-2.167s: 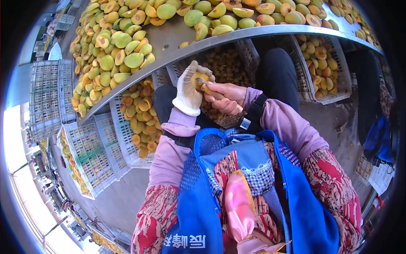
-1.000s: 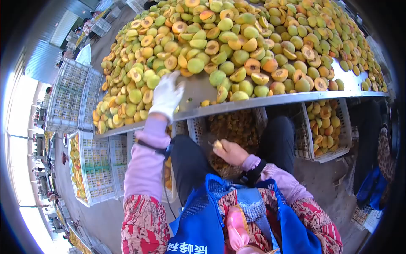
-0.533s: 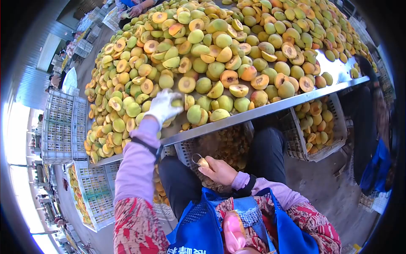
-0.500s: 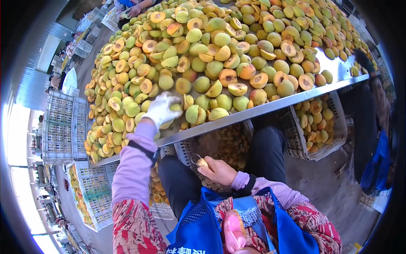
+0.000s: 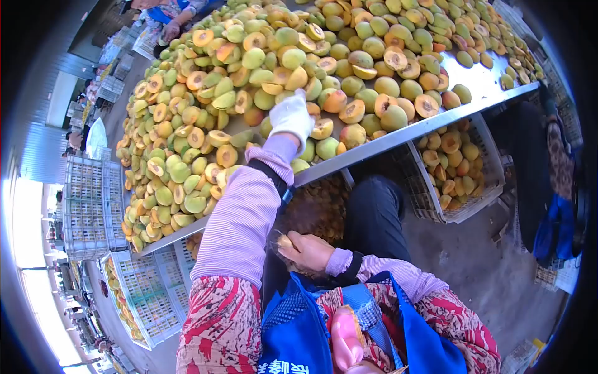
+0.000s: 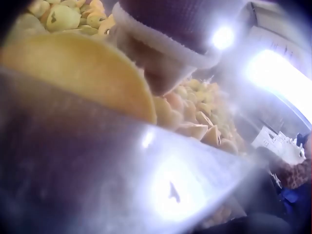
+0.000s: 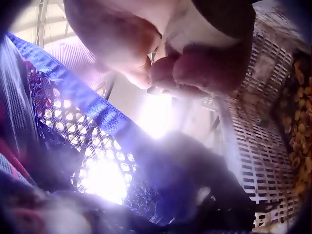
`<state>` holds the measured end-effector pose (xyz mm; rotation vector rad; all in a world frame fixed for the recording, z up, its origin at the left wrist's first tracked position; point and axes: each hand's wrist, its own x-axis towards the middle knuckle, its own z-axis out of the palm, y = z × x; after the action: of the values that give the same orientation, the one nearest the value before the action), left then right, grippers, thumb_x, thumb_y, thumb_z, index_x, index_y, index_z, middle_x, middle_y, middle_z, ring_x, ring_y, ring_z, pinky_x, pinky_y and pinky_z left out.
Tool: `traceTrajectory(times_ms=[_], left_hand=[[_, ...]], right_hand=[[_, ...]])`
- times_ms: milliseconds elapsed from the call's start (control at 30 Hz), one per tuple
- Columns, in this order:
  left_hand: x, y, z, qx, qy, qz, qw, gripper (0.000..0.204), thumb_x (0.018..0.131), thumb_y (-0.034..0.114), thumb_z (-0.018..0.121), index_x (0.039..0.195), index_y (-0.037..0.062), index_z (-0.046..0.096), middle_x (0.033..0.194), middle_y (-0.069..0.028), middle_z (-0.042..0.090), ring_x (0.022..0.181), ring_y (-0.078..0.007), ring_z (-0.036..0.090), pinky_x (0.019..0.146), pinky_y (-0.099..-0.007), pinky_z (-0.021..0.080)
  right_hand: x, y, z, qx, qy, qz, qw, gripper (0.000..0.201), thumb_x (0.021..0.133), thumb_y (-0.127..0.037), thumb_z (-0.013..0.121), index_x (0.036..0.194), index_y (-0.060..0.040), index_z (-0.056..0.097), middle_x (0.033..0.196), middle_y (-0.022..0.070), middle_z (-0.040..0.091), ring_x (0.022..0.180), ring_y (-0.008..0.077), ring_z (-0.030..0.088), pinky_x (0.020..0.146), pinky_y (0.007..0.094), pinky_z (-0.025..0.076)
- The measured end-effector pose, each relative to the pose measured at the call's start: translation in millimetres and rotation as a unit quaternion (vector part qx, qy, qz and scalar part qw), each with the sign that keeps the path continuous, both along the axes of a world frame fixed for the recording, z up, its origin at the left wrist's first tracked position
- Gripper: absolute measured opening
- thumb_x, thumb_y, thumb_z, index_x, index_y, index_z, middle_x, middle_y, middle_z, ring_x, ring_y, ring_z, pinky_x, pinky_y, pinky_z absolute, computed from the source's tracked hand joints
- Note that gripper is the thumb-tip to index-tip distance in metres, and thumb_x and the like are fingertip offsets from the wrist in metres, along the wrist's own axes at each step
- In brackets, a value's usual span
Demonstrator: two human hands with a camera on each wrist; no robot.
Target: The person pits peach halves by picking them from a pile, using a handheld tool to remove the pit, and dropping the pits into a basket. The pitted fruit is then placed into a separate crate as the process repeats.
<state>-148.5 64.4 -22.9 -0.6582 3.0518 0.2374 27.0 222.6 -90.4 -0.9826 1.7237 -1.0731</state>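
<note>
While the gloved left hand (image 5: 291, 116) reaches onto the desk (image 5: 473, 81), its fingers lie on the fruit pile (image 5: 261, 68), so fruit sits under and all around it. I cannot tell if it grips one. Down by the lap, the right hand (image 5: 306, 251) is curled round a small tool (image 5: 281, 240).

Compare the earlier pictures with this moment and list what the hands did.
The gloved left hand let go of the fruit half it held at the lap, went up to the heap of halved fruit on the metal table, and has since moved right along the table's near edge. The right hand stayed low over the lap, still holding the pitting tool. The crates under the table are unchanged.
</note>
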Motion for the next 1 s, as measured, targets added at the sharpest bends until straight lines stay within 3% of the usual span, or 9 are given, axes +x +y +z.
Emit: traceTrajectory(times_ms=[167, 267, 333, 400, 533, 667, 767, 833, 1000], left_hand=[[39.9, -15.9, 11.2, -0.009, 0.177, -0.003, 0.984, 0.047, 0.062, 0.03, 0.073, 0.101, 0.0096, 0.056, 0.096, -0.0141, 0.06, 0.089, -0.031, 0.059, 0.079, -0.0389, 0.047], [100.2, -37.9, 18.3, 0.202, 0.308, 0.036, 0.929, 0.037, 0.066, 0.02, 0.068, 0.098, 0.0057, 0.055, 0.093, -0.0137, 0.06, 0.088, -0.0268, 0.06, 0.078, -0.0341, 0.048], [153.5, -38.6, 8.5, 0.482, 0.431, 0.067, 0.76, 0.035, 0.068, 0.01, 0.064, 0.101, 0.0045, 0.053, 0.095, -0.0141, 0.058, 0.088, -0.027, 0.059, 0.076, -0.0338, 0.05], [206.8, -18.7, 14.4, 0.692, 0.475, 0.117, 0.53, 0.035, 0.071, 0.003, 0.058, 0.106, 0.0043, 0.05, 0.098, -0.0146, 0.057, 0.089, -0.0286, 0.059, 0.075, -0.0383, 0.051], [275.6, -5.7, -23.5, 0.789, 0.456, 0.203, 0.357, 0.04, 0.087, 0.038, 0.048, 0.109, 0.0051, 0.051, 0.096, -0.0165, 0.059, 0.085, -0.0308, 0.059, 0.069, -0.0404, 0.048], [294.2, -0.3, -62.9, 0.786, 0.447, 0.251, 0.344, 0.044, 0.09, 0.044, 0.039, 0.104, 0.0046, 0.053, 0.092, -0.0159, 0.06, 0.081, -0.03, 0.058, 0.072, -0.0426, 0.048], [286.8, 14.4, -61.0, 0.693, 0.471, 0.268, 0.475, 0.038, 0.092, 0.036, 0.038, 0.103, 0.0028, 0.053, 0.09, -0.0146, 0.06, 0.079, -0.0281, 0.059, 0.073, -0.0388, 0.049], [282.2, 8.6, -79.1, 0.676, 0.505, 0.268, 0.465, 0.034, 0.092, 0.032, 0.039, 0.101, 0.0019, 0.053, 0.09, -0.0144, 0.06, 0.079, -0.0278, 0.059, 0.074, -0.0379, 0.049], [280.0, 11.0, -82.0, 0.691, 0.502, 0.256, 0.453, 0.033, 0.092, 0.03, 0.041, 0.1, 0.0013, 0.053, 0.092, -0.0152, 0.06, 0.083, -0.0292, 0.059, 0.078, -0.0383, 0.049]], right_hand=[[7.1, -4.4, -13.3, -0.023, -0.02, -0.002, 1.0, 0.039, 0.086, -0.04, 0.047, 0.092, -0.0016, 0.048, 0.086, 0.0261, 0.059, 0.083, 0.0415, 0.056, 0.073, 0.0457, 0.043], [6.3, 0.6, -9.1, -0.023, -0.11, -0.034, 0.993, 0.034, 0.088, -0.038, 0.047, 0.09, -0.0042, 0.046, 0.07, 0.013, 0.055, 0.058, 0.026, 0.056, 0.053, 0.0372, 0.044], [3.0, 6.2, 10.7, 0.034, -0.28, -0.041, 0.959, 0.027, 0.09, -0.036, 0.045, 0.088, -0.009, 0.043, 0.06, -0.0005, 0.043, 0.044, 0.0082, 0.042, 0.037, 0.0247, 0.035], [3.6, 6.7, 11.9, 0.055, -0.342, -0.032, 0.937, 0.025, 0.09, -0.036, 0.045, 0.088, -0.0116, 0.04, 0.058, -0.0001, 0.044, 0.042, 0.0091, 0.043, 0.034, 0.0248, 0.035], [23.1, 0.0, 18.5, -0.014, -0.278, -0.031, 0.96, 0.029, 0.091, -0.036, 0.042, 0.089, -0.0077, 0.041, 0.054, 0.0001, 0.043, 0.039, 0.0103, 0.043, 0.032, 0.0254, 0.033], [33.5, -16.5, 25.5, -0.035, -0.103, 0.002, 0.994, 0.03, 0.091, -0.033, 0.043, 0.09, -0.0024, 0.042, 0.059, 0.0093, 0.051, 0.046, 0.0178, 0.053, 0.039, 0.0323, 0.041], [38.3, -28.6, 30.7, 0.044, -0.116, 0.009, 0.992, 0.032, 0.091, -0.031, 0.045, 0.091, 0.0004, 0.044, 0.07, 0.0187, 0.056, 0.066, 0.0314, 0.06, 0.056, 0.0404, 0.046], [42.2, -38.1, 13.8, -0.127, 0.041, -0.069, 0.989, 0.033, 0.09, -0.031, 0.045, 0.091, 0.0015, 0.044, 0.08, 0.0242, 0.056, 0.083, 0.0418, 0.056, 0.07, 0.0443, 0.043], [34.5, -47.5, 4.3, -0.103, 0.058, -0.071, 0.99, 0.034, 0.09, -0.032, 0.046, 0.094, 0.0018, 0.045, 0.089, 0.0278, 0.056, 0.088, 0.043, 0.054, 0.074, 0.045, 0.043]])
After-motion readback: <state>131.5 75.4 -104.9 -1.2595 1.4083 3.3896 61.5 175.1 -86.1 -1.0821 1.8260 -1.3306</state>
